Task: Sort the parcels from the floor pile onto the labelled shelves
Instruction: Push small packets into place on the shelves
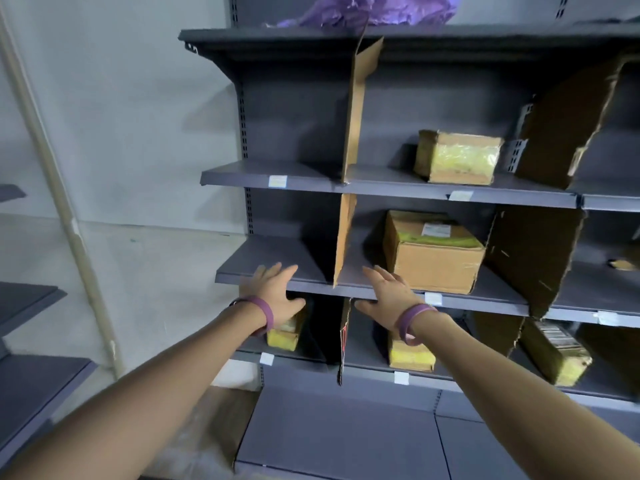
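Observation:
Both my hands reach toward the front edge of the middle shelf (pixel 277 252), fingers spread and holding nothing. My left hand (pixel 277 292) is in front of the bare left compartment. My right hand (pixel 388 294) is just right of the cardboard divider (pixel 343 237), in front of the compartment with a large brown parcel (pixel 433 252). Another taped parcel (pixel 457 157) sits on the shelf above. On the lower shelf stand a yellow-taped parcel (pixel 284 337) behind my left wrist, one (pixel 412 355) under my right wrist, and a third (pixel 557 351) further right. The floor pile is out of view.
Torn cardboard dividers (pixel 561 119) split the shelves into compartments, with white labels (pixel 277 181) on the front edges. A purple bag (pixel 374 8) lies on the top shelf. Another grey rack (pixel 31 375) stands at the left, with a white pipe (pixel 69 216) along the wall.

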A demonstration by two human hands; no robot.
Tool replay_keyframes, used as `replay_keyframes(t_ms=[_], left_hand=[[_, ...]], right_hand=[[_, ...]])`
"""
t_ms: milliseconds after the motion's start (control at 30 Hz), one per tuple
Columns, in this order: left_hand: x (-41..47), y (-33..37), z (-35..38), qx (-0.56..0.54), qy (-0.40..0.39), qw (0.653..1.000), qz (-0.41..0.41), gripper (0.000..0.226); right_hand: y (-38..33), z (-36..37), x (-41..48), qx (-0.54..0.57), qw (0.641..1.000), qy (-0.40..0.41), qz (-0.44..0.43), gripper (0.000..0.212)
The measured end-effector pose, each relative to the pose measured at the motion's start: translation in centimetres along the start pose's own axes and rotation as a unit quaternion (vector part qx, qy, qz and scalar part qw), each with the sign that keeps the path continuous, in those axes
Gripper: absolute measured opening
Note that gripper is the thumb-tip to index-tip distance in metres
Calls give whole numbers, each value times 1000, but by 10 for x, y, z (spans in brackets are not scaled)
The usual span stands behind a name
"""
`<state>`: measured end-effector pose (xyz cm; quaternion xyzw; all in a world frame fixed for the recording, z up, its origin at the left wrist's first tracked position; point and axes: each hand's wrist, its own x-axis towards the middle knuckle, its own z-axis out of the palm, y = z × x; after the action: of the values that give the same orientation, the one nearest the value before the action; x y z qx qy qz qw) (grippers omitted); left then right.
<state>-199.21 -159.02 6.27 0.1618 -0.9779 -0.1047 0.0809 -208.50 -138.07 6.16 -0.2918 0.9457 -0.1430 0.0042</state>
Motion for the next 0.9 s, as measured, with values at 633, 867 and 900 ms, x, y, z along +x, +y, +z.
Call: replay_keyframes(t_ms=[633, 867, 900], left_hand=[[39, 68, -36, -6, 26, 989, 143, 69], [90, 148, -41, -31, 61, 982, 176, 67], [97, 162, -40, -30, 66, 982, 176, 68]], right_hand=[[35, -81, -12, -51, 994, 61, 74, 72], [119, -120, 22, -58, 993, 90, 59, 75], [133, -127, 29, -65, 992, 96, 50, 76]])
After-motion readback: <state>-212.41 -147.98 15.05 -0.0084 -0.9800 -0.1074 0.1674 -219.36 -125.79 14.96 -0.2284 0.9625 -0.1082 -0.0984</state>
